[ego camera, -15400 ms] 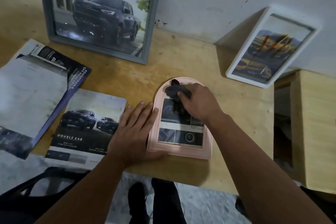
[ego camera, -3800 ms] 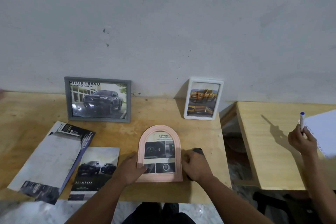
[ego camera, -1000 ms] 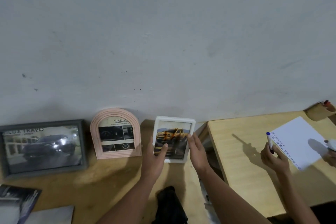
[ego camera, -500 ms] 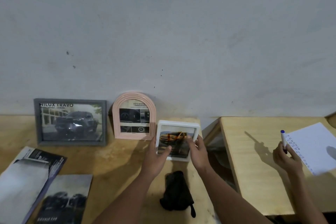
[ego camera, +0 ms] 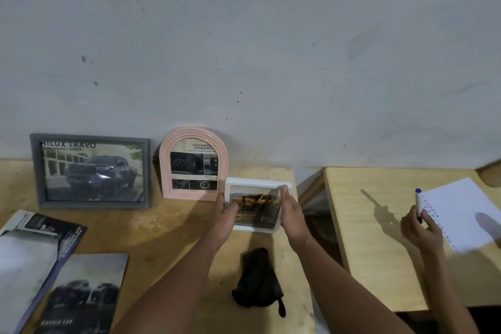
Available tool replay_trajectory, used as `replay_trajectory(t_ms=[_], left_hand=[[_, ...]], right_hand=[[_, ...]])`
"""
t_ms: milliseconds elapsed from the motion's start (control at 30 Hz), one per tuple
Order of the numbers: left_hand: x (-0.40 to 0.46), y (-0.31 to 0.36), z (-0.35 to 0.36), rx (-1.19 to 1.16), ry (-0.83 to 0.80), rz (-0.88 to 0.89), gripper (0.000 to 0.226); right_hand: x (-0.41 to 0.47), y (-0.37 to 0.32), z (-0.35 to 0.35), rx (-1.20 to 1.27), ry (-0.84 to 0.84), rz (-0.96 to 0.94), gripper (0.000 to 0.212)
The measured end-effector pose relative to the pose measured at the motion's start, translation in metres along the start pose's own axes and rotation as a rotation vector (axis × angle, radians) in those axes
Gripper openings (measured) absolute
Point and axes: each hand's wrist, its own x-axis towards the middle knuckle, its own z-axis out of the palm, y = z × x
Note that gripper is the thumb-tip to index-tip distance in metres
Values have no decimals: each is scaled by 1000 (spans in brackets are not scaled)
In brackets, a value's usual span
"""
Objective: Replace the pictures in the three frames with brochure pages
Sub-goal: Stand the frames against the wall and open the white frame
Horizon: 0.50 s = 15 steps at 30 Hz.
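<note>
At about 7 o'clock, nearest the viewer, brochure pages (ego camera: 81, 295) showing dark trucks lie flat on the wooden table (ego camera: 162, 228), with a folded brochure (ego camera: 32, 249) beside them at 8 o'clock. Near 6 o'clock a crumpled black cloth (ego camera: 257, 279) rests on the tabletop. Just beyond it, both hands hold the white frame (ego camera: 257, 184), tilted back with its orange-vehicle picture facing up: the left hand (ego camera: 223, 218) clasps its left edge, thumb over the front, and the right hand (ego camera: 291, 214) lies with fingers extended along its right edge. At 3 o'clock another person's hand (ego camera: 421, 228) holds a blue-capped pen (ego camera: 418, 200) beside a white notepad (ego camera: 461, 214) on a second table (ego camera: 366, 252). Farther, at 11 o'clock, the pink arched frame (ego camera: 193, 164) leans on the wall, and the grey frame (ego camera: 90, 171) stands at 10 o'clock.
</note>
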Motion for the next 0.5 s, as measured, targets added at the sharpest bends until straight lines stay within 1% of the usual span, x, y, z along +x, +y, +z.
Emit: replay_trajectory(t_ms=[67, 167, 200, 267, 333, 433, 500], left_hand=[[-2, -2, -3, 5, -9, -22, 48], [-13, -1, -15, -1, 10, -16, 31], [-15, -3, -20, -13, 25, -5, 29], [-19, -5, -33, -39, 70, 4, 38], [-22, -9, -45, -49, 150, 10, 47], [-38, -1, -58, -19, 254, 46, 43], [-43, -4, -65, 5, 273, 60, 43]], right_hand=[[-3, -1, 3, -1, 1, 52, 70], [-4, 0, 8, -26, -16, 107, 78], [-6, -2, 10, -34, -29, 132, 83], [-12, -14, 18, -43, -76, 188, 83], [-17, -24, 27, -36, -147, 232, 74], [-19, -30, 39, -50, -239, 254, 75], [-21, -31, 48, -71, -250, 254, 76]])
